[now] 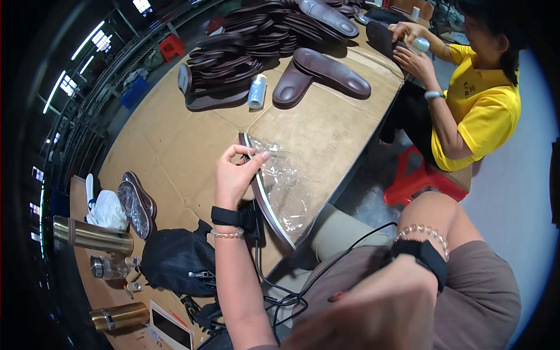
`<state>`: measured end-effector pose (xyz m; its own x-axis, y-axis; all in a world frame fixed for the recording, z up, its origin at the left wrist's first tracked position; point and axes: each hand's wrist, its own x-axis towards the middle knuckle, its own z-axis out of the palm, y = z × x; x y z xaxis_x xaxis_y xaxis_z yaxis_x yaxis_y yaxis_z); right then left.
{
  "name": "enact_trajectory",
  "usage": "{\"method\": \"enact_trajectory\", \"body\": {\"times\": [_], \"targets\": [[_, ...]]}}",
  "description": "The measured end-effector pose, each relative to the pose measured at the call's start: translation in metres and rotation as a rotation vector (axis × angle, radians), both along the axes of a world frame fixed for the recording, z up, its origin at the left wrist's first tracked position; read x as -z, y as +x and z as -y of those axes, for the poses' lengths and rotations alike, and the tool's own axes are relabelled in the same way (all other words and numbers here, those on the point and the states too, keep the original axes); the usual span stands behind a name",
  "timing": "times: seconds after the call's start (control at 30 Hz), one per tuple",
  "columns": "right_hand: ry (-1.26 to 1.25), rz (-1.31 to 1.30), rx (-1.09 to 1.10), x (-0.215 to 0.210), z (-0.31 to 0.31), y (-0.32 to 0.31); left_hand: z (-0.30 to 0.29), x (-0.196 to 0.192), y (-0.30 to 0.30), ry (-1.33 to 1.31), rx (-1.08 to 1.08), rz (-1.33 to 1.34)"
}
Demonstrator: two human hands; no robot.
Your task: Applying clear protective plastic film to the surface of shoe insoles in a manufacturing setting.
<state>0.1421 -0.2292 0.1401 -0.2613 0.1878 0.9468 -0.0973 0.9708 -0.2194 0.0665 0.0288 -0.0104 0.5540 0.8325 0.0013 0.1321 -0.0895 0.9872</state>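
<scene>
brown sole in left hand stands on edge, lengthwise away

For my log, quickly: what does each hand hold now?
Left hand: closed on dark brown insole in clear plastic wrap.
Right hand: blurred, cannot be told.

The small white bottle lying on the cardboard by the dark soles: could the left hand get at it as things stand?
Probably yes. The cardboard between the left hand and the white bottle is bare, but the hand is pinching a sole in clear wrap, so it would need to let go first.
</scene>
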Motion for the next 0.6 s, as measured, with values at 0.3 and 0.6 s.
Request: {"method": "enact_trajectory", "body": {"times": [0.3, 0.6], "targets": [[0.059, 0.227, -0.383, -0.010, 0.010, 0.094, 0.040, -0.007, 0.008, 0.111, -0.160, -0.146], [-0.704, 0.567, 0.988, 0.100, 0.020, 0.077, 0.059, -0.007, 0.017, 0.136, -0.310, -0.055]]}}
